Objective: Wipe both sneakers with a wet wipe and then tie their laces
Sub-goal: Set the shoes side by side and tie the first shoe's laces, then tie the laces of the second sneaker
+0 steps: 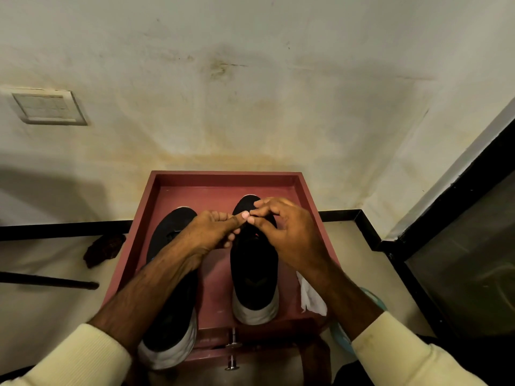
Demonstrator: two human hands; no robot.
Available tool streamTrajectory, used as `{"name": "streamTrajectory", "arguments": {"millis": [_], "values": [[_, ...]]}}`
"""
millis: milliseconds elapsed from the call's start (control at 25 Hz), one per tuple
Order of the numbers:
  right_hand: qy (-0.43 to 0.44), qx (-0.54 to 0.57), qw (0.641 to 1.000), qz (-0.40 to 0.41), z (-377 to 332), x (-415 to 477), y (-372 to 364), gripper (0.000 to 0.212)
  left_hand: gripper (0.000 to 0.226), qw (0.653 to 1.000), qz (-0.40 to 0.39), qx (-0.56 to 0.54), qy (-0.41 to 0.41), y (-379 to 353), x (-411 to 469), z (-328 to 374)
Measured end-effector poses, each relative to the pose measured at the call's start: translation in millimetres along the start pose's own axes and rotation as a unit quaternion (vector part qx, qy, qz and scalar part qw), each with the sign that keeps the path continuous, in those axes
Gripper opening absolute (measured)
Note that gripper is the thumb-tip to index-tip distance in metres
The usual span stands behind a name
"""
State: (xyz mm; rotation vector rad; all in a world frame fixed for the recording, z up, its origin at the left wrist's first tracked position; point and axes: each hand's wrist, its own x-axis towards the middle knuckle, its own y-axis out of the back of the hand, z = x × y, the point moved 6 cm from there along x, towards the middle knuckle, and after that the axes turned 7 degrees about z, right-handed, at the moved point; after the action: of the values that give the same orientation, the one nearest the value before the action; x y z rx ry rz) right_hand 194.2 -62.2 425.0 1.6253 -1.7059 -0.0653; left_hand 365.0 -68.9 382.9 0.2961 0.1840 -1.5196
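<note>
Red-brown wood makes up the tray (225, 175), which stands close to a stained wall and holds both sneakers side by side, toes pointing away. The left sneaker (172, 222) lies partly under the left forearm; the right sneaker (255, 270) is the one being worked on. Both hands meet over its lacing. The left hand (214, 232) presses thumb and forefinger together with the other fingers curled, and the right hand (289, 235) brings its thumb and forefinger tip to tip against them. Each seems to pinch a strand of the laces (252, 238), though the black cord is hard to tell from the black upper.

A crumpled wet wipe (309, 296) lies at the tray's right side, just beside the right sneaker's heel, so wiping looks finished and tying is the step in hand. To do it well, I judge, keep even tension on both strands, seat the first crossing low against the tongue before forming loops, and keep the loops short — slack would let the knot ride up. Whether the left sneaker is tied cannot be told.
</note>
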Motion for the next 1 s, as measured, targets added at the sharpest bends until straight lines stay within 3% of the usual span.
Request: {"name": "streamTrajectory", "arguments": {"millis": [120,240,400,640,760,800,880,1000], "values": [[-0.113,0.063,0.992,0.011,25.4,0.5,5.6,0.008,0.042,0.991,0.050,0.122,-0.017,22.6,6.1,-1.2],[-0.206,0.053,0.977,-0.002,48.4,-5.5,21.3,0.023,0.044,0.922,0.099,0.371,-0.060,46.1,10.9,2.3],[-0.248,0.012,0.969,-0.009,60.8,-14.9,30.3,0.023,0.042,0.879,0.094,0.462,-0.070,38.3,3.5,6.1],[-0.253,-0.010,0.967,-0.028,65.4,-14.9,31.6,0.021,0.043,0.872,0.098,0.473,-0.079,39.2,7.7,3.7],[-0.273,0.072,0.958,-0.056,67.0,-15.0,27.0,0.008,0.037,0.889,0.072,0.439,-0.109,42.9,3.1,4.7],[-0.281,0.118,0.951,-0.047,65.2,-13.2,28.0,0.002,0.037,0.895,0.071,0.423,-0.120,47.5,0.6,7.9],[-0.298,0.175,0.938,0.016,64.3,-6.7,34.1,0.017,0.042,0.913,0.093,0.374,-0.134,60.7,-2.2,19.7],[-0.277,0.158,0.943,0.100,55.6,1.6,41.5,0.021,0.042,0.926,0.139,0.322,-0.142,82.9,-6.7,35.0]]}}
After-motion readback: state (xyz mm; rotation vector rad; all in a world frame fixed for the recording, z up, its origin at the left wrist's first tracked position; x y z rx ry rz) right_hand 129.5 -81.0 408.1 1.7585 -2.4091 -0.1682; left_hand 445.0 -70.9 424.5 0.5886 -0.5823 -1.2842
